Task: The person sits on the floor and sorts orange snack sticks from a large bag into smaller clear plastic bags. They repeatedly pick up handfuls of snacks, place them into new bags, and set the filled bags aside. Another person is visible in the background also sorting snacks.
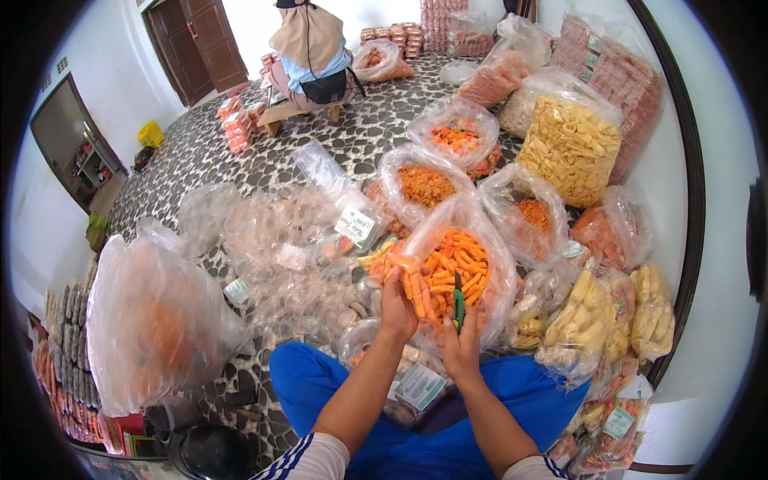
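My left hand point(398, 309) grips a clear plastic packet of orange stick-shaped snacks point(414, 289) at the left rim of a large open plastic bag point(499, 255). Loose orange snack sticks point(465, 259) fill that bag. In my right hand point(463, 345) is a green utility knife point(458, 309), its dark blade pointing up and away from me over the sticks. A packet with a printed label point(420, 386) lies between my crossed legs, below both wrists.
Several open bags of snacks, one with orange flakes point(426, 187), stand beyond. Filled packets point(576, 318) are heaped at right, clear packets point(282, 228) at left. A big plastic sack point(162, 324) stands farther left. Another person point(315, 60) sits on a low wooden bench point(288, 113).
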Demonstrator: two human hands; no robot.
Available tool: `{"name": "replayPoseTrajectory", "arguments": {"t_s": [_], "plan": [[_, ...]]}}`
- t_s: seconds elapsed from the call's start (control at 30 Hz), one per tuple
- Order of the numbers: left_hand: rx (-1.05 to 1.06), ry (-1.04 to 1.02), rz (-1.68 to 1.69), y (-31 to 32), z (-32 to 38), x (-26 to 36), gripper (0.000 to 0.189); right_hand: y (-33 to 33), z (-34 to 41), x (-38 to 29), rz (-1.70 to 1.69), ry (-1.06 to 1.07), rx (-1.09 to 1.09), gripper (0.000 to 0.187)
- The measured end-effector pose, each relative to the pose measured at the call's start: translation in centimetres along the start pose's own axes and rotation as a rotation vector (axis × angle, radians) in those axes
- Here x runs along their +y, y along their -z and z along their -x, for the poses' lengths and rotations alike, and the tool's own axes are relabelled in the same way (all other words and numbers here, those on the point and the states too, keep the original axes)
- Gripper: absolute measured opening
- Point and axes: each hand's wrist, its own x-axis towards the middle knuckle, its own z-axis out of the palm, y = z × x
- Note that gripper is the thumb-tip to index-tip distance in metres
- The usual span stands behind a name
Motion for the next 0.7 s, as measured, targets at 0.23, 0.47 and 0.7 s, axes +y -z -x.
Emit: {"name": "replayPoseTrajectory", "arguments": {"t_s": [0.23,0.47,0.7], "plan": [[-0.112,-0.035,-0.292,-0.7,-2.2,-1.5,0.065,2.8,-0.8,-1.8,0.291,0.284,0.002,0.050],[0.078,-0.246,-0.492,1.9,-5.3,-4.1,0.064,3.2,-1.3,-5.8,0.340,0.213,-0.096,0.046],[-0.010,-0.166,-0.434,0.4,-3.4,-3.1,0.065,2.9,-1.8,-6.6,0.491,0.122,-0.232,0.050]]}}
